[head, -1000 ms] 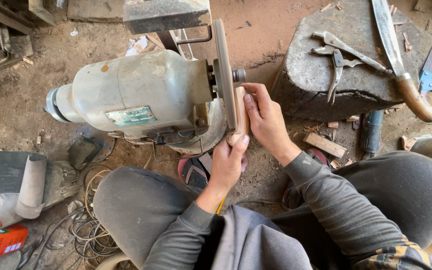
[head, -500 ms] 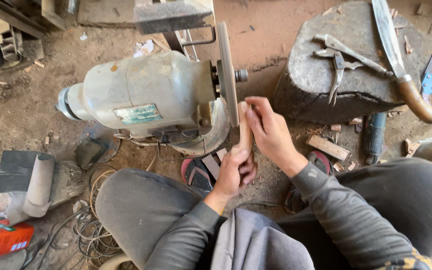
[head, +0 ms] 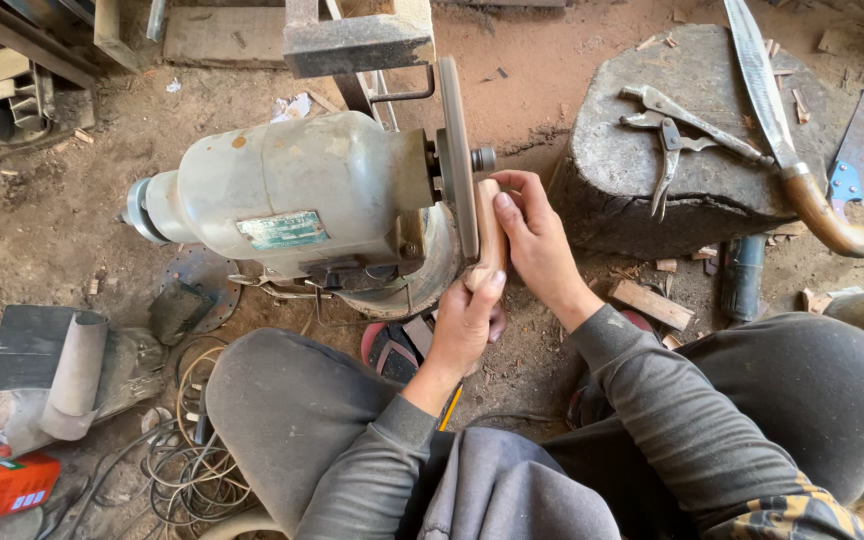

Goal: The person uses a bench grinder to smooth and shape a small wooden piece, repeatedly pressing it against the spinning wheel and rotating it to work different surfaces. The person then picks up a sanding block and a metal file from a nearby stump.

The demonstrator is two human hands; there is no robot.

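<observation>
Both hands are up at the machine: the left hand (head: 467, 325) reaches in from below, wrist straight, fingers wrapped tight around the lower end of the pale, rounded wooden handle piece (head: 490, 232), thumb laid up along its side. The right hand (head: 535, 240) comes in from the right, forearm angled across the knee in a grey sleeve, fingers curled together and clamped on the upper part of the same piece, thumb pressing near its top. The wood stands almost upright, held against the right-hand face of the flat grey sanding disc (head: 457, 155) mounted on the bulky cream-coloured electric motor (head: 292, 195); whether it truly touches the disc, I cannot tell. Off to the right sits a big rough grey stone block (head: 642, 195), with steel locking pliers (head: 667, 135) lying on top and a long blade with a brown curved wooden handle (head: 787, 150) beside them. Loose coiled wire (head: 187, 455) lies by the left knee.
</observation>
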